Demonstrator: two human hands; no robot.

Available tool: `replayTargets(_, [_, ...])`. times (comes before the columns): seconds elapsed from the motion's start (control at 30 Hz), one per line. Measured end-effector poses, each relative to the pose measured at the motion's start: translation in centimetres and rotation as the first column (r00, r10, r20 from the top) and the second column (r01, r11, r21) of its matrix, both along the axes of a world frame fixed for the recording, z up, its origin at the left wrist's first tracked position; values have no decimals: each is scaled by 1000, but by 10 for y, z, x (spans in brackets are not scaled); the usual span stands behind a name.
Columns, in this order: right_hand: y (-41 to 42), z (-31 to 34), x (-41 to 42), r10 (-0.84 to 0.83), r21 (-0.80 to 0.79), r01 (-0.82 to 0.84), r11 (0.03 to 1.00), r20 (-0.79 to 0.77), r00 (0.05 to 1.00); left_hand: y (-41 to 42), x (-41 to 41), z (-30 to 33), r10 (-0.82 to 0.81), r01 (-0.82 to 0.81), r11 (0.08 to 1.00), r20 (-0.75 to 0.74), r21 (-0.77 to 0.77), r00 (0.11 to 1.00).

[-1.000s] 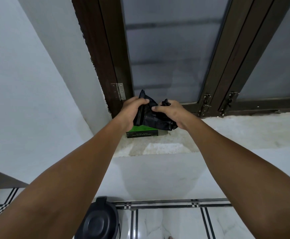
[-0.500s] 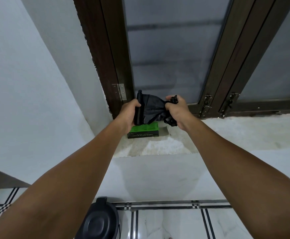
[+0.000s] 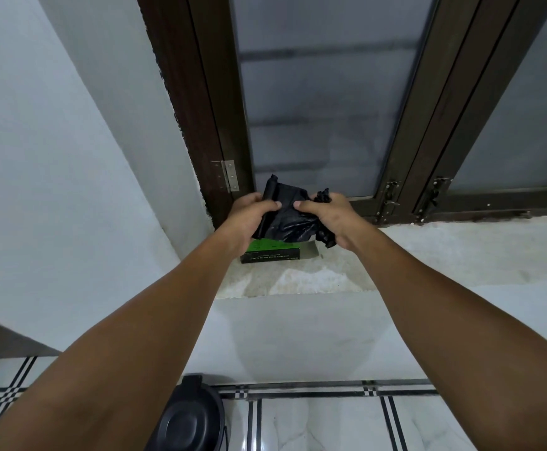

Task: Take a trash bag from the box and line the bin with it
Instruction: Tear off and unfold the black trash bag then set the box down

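A crumpled black trash bag (image 3: 290,219) hangs between both hands above the window sill. My left hand (image 3: 249,219) grips its left side, where a rolled black edge sticks up. My right hand (image 3: 329,219) grips the right side, with bunched plastic showing above and below the fist. Under the bag lies the green and black bag box (image 3: 273,250) on the sill, partly hidden by the bag and my left hand. The black bin (image 3: 189,418) stands on the floor below, lid shut, partly covered by my left forearm.
The stone window sill (image 3: 428,255) runs to the right below a dark-framed window (image 3: 314,109) with latches. A white wall (image 3: 53,190) stands at the left. White floor tiles (image 3: 324,424) with black lines lie beside the bin.
My hands drew apart and stretched the bag half a second ago. Now they have come closer again, and the bag is bunched between them, slightly lower.
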State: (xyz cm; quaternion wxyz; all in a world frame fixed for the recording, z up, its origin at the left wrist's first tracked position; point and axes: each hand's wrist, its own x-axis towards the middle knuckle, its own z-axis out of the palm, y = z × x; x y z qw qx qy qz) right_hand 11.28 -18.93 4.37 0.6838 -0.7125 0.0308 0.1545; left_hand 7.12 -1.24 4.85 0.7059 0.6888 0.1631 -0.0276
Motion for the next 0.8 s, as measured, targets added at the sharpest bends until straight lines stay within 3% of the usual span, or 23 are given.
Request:
replayTargets(0.3, [3,2,5,-96,-6,96,995,70,993,0,1,1,99,-109,990,-112,-89,989])
replayTargets(0.47, [4,6,4,-89,12,89,996,50,995,2,2,-1,-4,3,1000,-53,-17,999])
replayTargets(0.63, [5,6,2,47,75,-45,996,-22,999,1,-2,0,-27,26,1000,-35,-7,999])
replayTargets(0.8, [9,4,0,87,52,-90,995,57,995,-5,-3,1,-72,73,997,-18,1,997])
